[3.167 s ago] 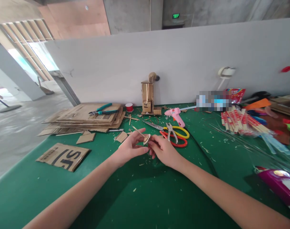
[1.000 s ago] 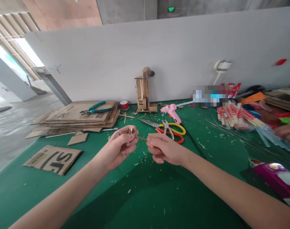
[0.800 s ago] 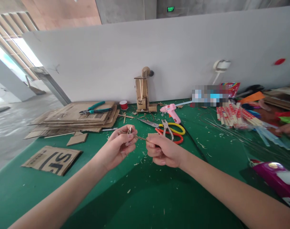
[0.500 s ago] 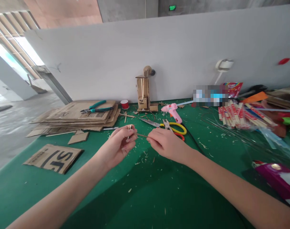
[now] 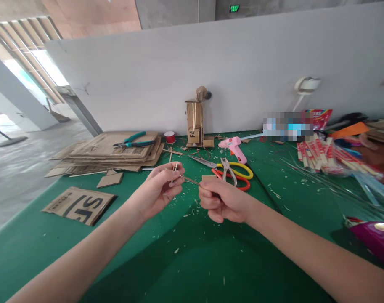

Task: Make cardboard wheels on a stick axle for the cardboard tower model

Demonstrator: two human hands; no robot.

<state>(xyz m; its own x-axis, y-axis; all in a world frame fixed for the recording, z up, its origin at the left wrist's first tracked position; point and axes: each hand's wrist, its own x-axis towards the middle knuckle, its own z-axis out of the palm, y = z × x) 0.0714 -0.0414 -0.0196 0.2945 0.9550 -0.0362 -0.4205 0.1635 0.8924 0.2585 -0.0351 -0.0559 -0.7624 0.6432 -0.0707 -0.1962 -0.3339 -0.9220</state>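
Observation:
My left hand (image 5: 162, 185) is closed in a pinch around a small pale piece (image 5: 176, 167) whose kind I cannot make out. A thin brown stick (image 5: 190, 180) runs from those fingers across to my right hand (image 5: 225, 198), whose thumb and bent fingers grip its other end. Both hands are above the green table. Just beyond my right hand lie scissors (image 5: 239, 168) with yellow and red handles and metal-jawed pliers (image 5: 226, 168). A small cardboard piece (image 5: 208, 178) shows partly behind the right knuckles.
A cardboard model (image 5: 194, 122) stands by the wall, with a pink glue gun (image 5: 234, 148) to its right and a red spool (image 5: 169, 137) to its left. Stacked cardboard (image 5: 91, 147) carries teal-handled pliers (image 5: 135, 142). Wrapped chopsticks (image 5: 321, 155) lie right; wood scraps litter the green table (image 5: 166, 269).
My right hand has turned so its curled fingers show, and it has shifted slightly down, uncovering more of the scissors and pliers. The left hand keeps its pinch. The whole view has shifted slightly.

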